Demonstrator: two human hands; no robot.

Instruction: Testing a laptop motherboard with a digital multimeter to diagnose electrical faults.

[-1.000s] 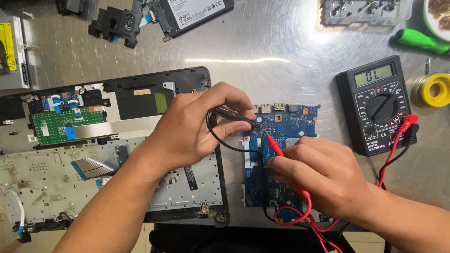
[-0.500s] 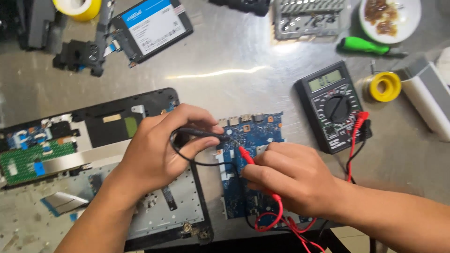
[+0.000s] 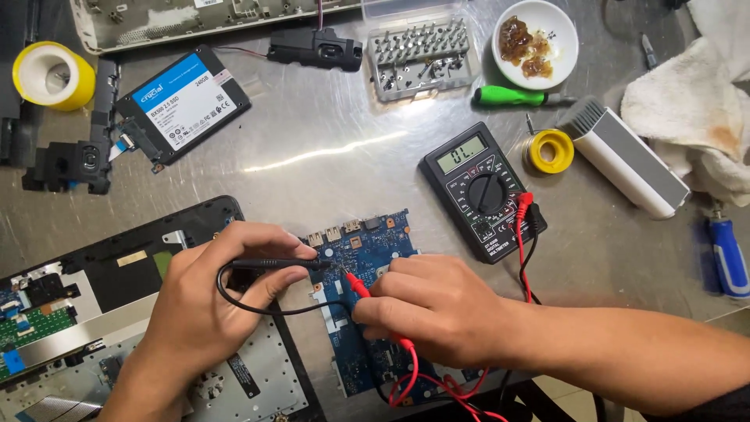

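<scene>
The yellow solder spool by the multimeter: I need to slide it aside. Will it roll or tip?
The solder spool lies flat on its flange, so it probably slides rather than rolls. It looks squat, so tipping seems unlikely. The steel table looks smooth.

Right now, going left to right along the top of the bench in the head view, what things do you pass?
Yellow tape roll → solid-state drive → black speaker → screwdriver bit case → white dish → white cloth.
</scene>
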